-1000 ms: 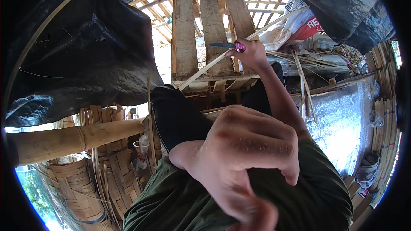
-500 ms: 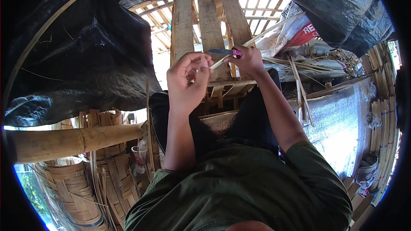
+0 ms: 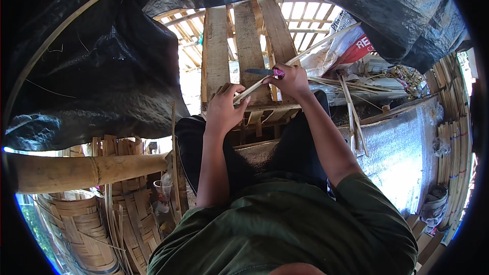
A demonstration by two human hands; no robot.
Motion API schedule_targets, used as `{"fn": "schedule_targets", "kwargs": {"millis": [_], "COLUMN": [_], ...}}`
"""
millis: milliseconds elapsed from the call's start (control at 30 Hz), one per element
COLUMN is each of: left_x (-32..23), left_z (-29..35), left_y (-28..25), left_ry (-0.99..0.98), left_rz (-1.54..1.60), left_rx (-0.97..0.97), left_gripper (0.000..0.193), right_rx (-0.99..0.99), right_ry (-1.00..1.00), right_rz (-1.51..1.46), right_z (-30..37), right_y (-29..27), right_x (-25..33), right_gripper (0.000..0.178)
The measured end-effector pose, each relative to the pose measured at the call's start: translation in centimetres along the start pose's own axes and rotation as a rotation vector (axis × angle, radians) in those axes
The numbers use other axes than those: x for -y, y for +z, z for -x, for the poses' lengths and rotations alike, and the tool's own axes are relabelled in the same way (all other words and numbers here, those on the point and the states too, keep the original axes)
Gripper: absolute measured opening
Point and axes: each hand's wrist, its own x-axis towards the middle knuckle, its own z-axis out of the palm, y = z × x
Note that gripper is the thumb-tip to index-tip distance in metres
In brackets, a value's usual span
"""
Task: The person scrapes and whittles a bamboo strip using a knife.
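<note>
My right hand is closed around the pink handle of a knife, whose grey blade points left. A long, pale bamboo strip passes at this hand, slanting from the far right down to my left hand. The fingers and thumb of my left hand are curled about the strip's near end, below the blade. Both hands are above my lap, in front of a wooden plank stand. The right palm and the handle's far end are hidden.
Black plastic sheeting hangs at the left and overhead. Woven bamboo baskets stand below a thick bamboo pole. Loose strips lie at the right, near a printed sack and a silvery sheet.
My left hand has moved down and its fingers have come onto the strip's end. The right hand, with the knife, has shifted slightly lower. The view has tilted a little.
</note>
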Motion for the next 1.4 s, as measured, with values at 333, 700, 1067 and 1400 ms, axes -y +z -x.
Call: {"fn": "schedule_targets", "kwargs": {"millis": [333,700,1067,1400], "left_x": [0.3,0.0,0.3,-0.1], "left_z": [-0.4,-0.2,1.4,1.3], "left_y": [0.9,1.1,2.5,2.3], "left_ry": [-0.086,-0.121,-0.048,-0.027], "left_rz": [-0.132,-0.237,-0.423,-0.385], "left_rx": [-0.036,-0.052,-0.179,-0.195], "left_gripper": [0.018,0.020,0.019,0.015], "right_rx": [0.012,-0.081,-0.095,-0.123], "right_ry": [-0.001,-0.030,-0.098,-0.146], "right_rz": [0.031,-0.028,-0.064,-0.027], "right_z": [-0.2,0.2,0.5,0.9], "right_y": [-0.1,0.6,1.6,0.9], "right_x": [0.3,-0.8,-2.1,-1.7], "right_gripper": [0.057,0.061,0.040,0.017]}}
